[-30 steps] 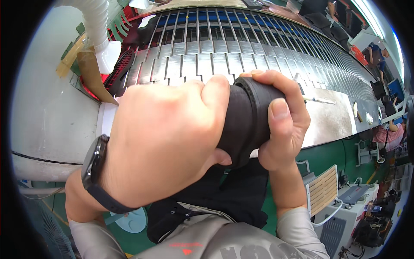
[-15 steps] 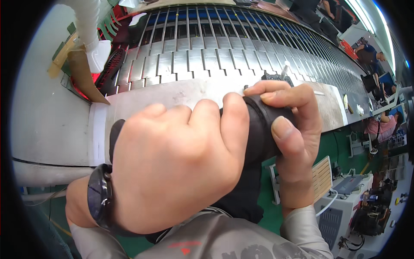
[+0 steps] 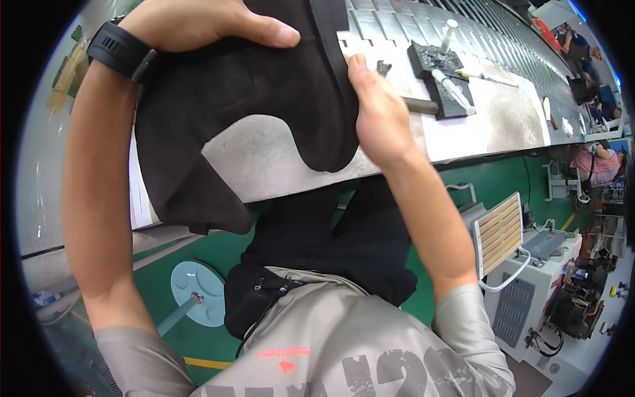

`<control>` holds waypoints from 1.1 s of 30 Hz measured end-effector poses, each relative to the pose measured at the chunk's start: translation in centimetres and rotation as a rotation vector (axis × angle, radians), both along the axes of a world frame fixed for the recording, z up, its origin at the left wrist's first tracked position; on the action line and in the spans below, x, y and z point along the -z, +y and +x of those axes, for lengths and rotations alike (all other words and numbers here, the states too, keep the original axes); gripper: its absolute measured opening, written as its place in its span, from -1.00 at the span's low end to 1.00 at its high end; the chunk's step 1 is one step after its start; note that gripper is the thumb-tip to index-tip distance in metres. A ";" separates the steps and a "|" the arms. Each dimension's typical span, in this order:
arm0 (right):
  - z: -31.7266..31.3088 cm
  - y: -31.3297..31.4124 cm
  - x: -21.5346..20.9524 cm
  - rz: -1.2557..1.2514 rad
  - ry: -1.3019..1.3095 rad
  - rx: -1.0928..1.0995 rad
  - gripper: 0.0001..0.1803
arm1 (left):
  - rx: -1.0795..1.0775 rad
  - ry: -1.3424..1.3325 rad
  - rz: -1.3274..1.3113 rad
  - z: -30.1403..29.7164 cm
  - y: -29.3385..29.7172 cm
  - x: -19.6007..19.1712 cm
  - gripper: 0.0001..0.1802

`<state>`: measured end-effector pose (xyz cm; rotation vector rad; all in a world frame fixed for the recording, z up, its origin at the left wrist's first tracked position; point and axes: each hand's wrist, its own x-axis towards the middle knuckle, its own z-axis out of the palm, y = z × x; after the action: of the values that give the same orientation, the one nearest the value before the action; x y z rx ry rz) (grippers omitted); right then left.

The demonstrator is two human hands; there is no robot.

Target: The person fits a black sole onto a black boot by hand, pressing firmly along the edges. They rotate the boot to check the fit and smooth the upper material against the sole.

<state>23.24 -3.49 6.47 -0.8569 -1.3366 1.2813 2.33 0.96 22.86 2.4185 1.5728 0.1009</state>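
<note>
And here's the slatted metal bed (image 3: pixel 489 40) sweeping across the top, with the stained, pale work surface (image 3: pixel 509 112) running along the near side. Over its left part, out in front of the person, hangs the black piece (image 3: pixel 185 126), a bold curved cutout biting into its lower edge, one flap dipping past the table's front edge. It's off the surface, up in the hands! The left hand (image 3: pixel 198 23) clamps it from above, thumb lying over the near face, the other fingers out of sight. The right hand (image 3: pixel 383 116) meets the opposite edge, fingertips against it; whether they pinch or merely steady, there's no telling. So how far along? The piece is lifted, that much is done; setting it down is not, and whether any work on the piece itself is finished doesn't show. Off to the right, in neither hand, sits a dark block (image 3: pixel 423 59), with one syringe (image 3: pixel 448 36) standing up from it and a second syringe (image 3: pixel 452 91) lying slanted across.
</note>
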 end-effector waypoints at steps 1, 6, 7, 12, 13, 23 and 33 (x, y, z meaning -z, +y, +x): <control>0.5 -0.2 1.4 -0.048 0.120 -0.136 -0.30 | 0.019 -0.012 0.079 1.1 -1.4 0.0 -0.21; -0.6 -0.9 3.2 -0.036 0.179 -0.147 -0.30 | -0.075 -0.095 -0.024 -1.7 0.7 0.3 -0.24; -0.8 -0.9 3.4 -0.038 0.185 -0.146 -0.30 | -0.073 -0.089 -0.027 -1.7 0.8 0.4 -0.24; 0.5 -1.3 4.1 0.254 -0.119 0.092 -0.31 | -0.016 -0.022 0.117 3.2 -2.0 1.1 -0.26; 0.6 -1.6 3.2 0.252 -0.207 0.063 -0.34 | -0.040 0.004 0.166 3.0 -2.7 0.5 -0.27; -0.1 -1.7 -0.2 0.363 -0.503 0.078 -0.04 | -0.057 -0.098 0.287 -2.7 -1.8 2.2 0.02; 4.5 -2.9 -5.7 0.064 -0.161 -0.244 -0.21 | 0.076 -0.053 0.551 1.2 -8.6 0.8 0.04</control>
<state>27.72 -6.36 12.21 -0.7835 -1.6418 1.3697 3.53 -7.68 22.06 2.8405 1.5845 0.6581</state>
